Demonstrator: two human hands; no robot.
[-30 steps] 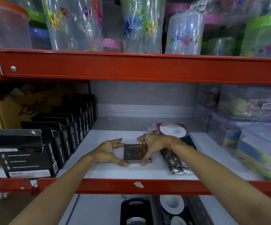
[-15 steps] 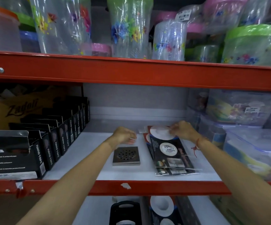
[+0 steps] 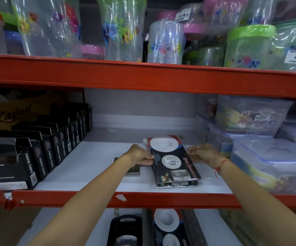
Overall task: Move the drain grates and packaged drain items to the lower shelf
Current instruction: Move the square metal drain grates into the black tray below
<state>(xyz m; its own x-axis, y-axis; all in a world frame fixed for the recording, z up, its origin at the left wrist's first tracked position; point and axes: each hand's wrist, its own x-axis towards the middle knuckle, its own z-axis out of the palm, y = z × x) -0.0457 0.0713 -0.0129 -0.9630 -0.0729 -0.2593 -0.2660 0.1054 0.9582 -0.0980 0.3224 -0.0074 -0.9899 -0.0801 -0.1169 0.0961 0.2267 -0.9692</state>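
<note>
**Packets gripped from both sides on the middle shelf**

Packaged drain items (image 3: 174,163) lie stacked on the white shelf board (image 3: 94,167). I pinch their long edges with my left hand (image 3: 140,155) and right hand (image 3: 203,154), so the slippery stack lifts together. The drain grate (image 3: 134,171) stays beside them, partly hidden under my left wrist. Half a second ago my left hand was above the grate; now it has joined the packets.

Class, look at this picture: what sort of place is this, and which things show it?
Probably a shop's stockroom or aisle: red metal shelving, price-stickered plastic jars, rows of boxed nano tape.
</note>
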